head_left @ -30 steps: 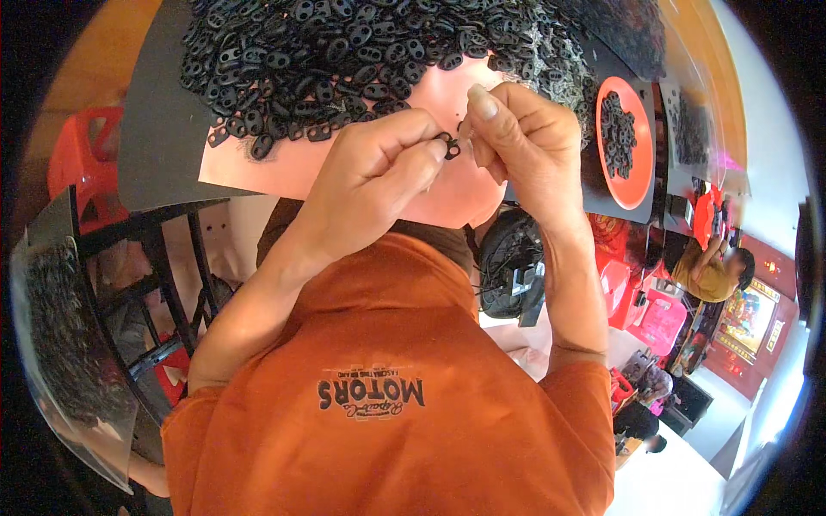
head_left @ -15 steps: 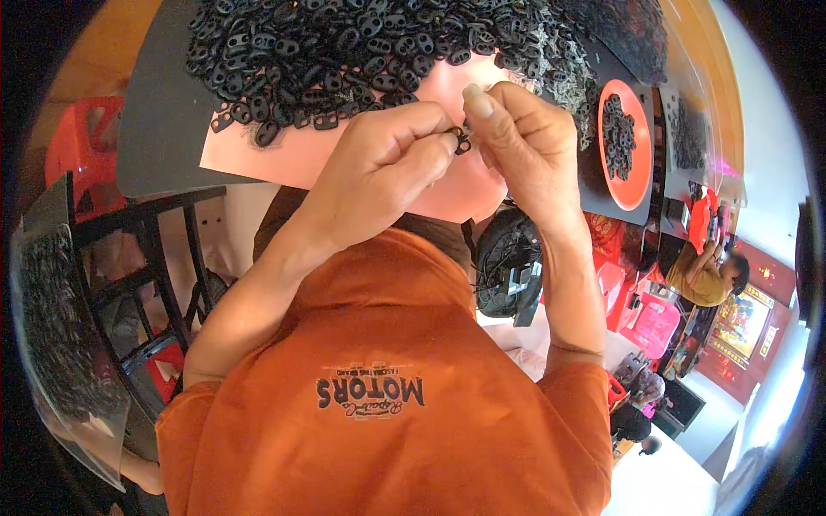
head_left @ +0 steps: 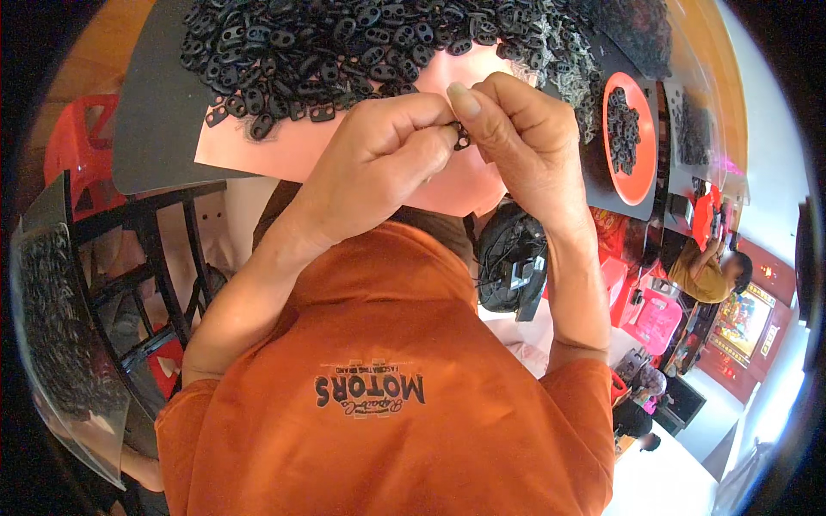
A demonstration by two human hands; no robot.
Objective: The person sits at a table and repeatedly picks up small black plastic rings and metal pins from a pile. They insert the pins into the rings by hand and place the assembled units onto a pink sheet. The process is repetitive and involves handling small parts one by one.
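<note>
Left hand [head_left: 379, 163] and right hand [head_left: 516, 129] raised together at upper centre, fingertips of both pinching one small black plastic piece [head_left: 462, 135]. Behind them, across the top, a heap of black pieces [head_left: 344, 52] on a pink sheet [head_left: 258, 150]; at upper right, an orange dish [head_left: 641, 172].

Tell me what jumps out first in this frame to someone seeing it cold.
Centre frame, the left hand and right hand meet, pinching one small black piece between the fingertips. Behind them, a heap of black two-hole parts spreads across the top, spilling over a pink sheet. The person's orange shirt fills the lower half.
</note>
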